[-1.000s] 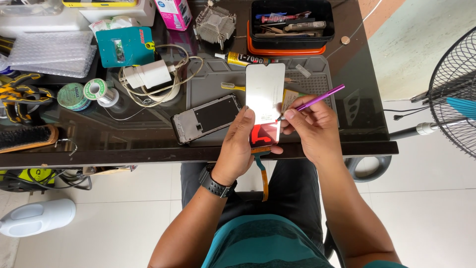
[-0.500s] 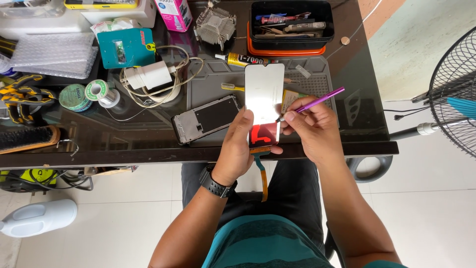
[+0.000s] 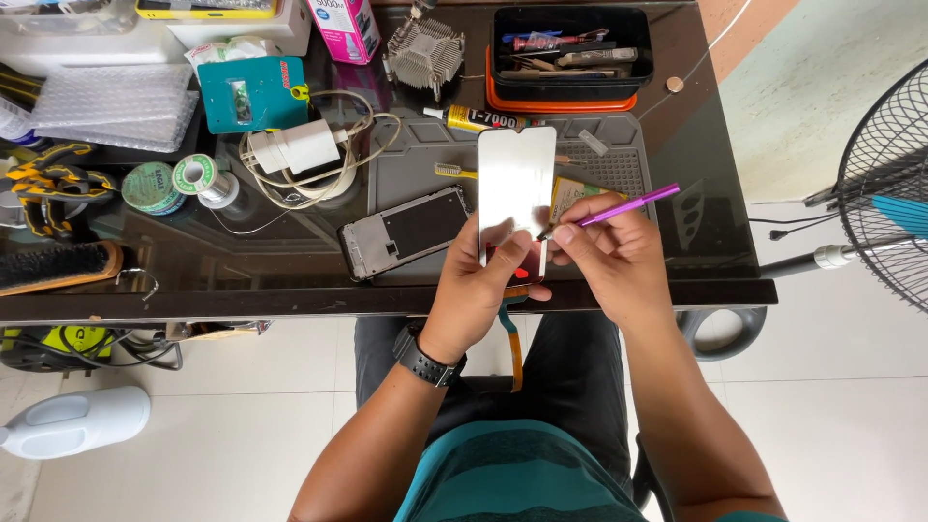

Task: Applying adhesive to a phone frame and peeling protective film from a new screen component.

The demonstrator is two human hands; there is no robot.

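My left hand grips the lower end of a phone screen panel, its pale back side up, with an orange flex cable hanging below it. My right hand holds a thin purple tool like a pen, its tip touching the panel's lower right edge. A bare phone frame lies on the grey work mat just left of my left hand.
On the dark glass table are a glue tube, a black tool tray, a metal heatsink, a white charger with cable, tape rolls and a brush. A standing fan is at right.
The purple tool's tip has shifted slightly along the panel's lower right edge; both hands otherwise stay in place.
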